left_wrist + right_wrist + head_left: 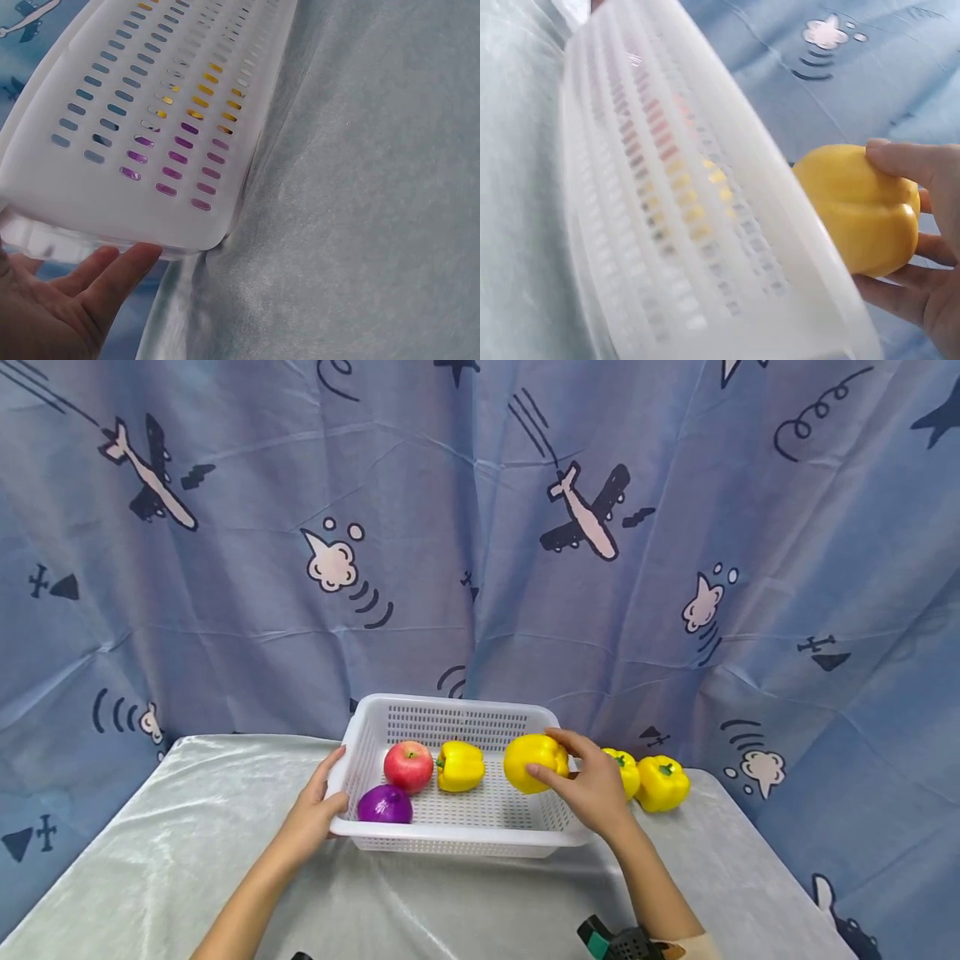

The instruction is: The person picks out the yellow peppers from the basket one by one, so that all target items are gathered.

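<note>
Pepper (525, 765) grasped between thumb and fingers of right hand (597, 783), over right end of basket (457, 832), lower middle of head view. Left hand (306, 818) gripping basket's left rim. Apple (408, 767), purple thing (385, 805) and second pepper (462, 767) inside, left of centre. Risks imo: smooth skin plus fingertip hold = slip; low wrist could clip right rim; slack left grip might let basket skid on worktop (735, 860) cloth.
</note>
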Demonstrator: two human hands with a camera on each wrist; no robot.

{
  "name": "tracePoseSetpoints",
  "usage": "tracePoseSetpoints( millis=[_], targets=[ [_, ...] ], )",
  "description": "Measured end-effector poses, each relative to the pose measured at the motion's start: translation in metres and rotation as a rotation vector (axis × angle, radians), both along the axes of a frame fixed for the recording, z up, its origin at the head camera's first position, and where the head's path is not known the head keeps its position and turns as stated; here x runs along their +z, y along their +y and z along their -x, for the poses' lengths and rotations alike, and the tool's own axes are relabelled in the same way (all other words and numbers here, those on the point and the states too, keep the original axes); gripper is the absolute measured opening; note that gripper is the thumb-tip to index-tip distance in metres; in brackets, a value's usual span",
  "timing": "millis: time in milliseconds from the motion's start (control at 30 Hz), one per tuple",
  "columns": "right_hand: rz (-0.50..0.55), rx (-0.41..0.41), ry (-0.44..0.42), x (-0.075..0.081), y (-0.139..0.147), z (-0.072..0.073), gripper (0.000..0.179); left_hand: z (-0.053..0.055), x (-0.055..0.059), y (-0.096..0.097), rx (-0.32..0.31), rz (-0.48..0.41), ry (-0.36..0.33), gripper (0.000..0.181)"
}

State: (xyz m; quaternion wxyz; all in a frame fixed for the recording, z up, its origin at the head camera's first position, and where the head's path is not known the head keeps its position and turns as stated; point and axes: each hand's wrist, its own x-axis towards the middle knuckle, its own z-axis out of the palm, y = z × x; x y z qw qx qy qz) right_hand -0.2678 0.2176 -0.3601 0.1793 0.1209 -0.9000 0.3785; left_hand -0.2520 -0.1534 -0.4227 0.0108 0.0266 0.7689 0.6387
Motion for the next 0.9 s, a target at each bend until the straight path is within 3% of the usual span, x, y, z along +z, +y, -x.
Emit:
tracePoseSetpoints(
  millis=[200,467,667,900],
  targets=[
    [0.027,-0.091,0.041,-0.003,0.03,-0.011,0.059,-0.002,0.002,0.0,0.007,0.014,-0.012,0.087],
    [0.122,-0.158,-0.019,-0.004,0.057,-0.023,0.061,-0.001,0.001,0.002,-0.016,0.018,-0.003,0.087],
    [0.075,-0.131,-0.085,-0.002,0.071,-0.025,0.069,-0.003,0.002,0.0,-0.024,0.004,-0.017,0.088],
    [0.006,-0.085,-0.095,-0.006,0.081,-0.023,0.075,-0.004,0.002,-0.001,-0.029,0.008,-0.034,0.088]
  ],
)
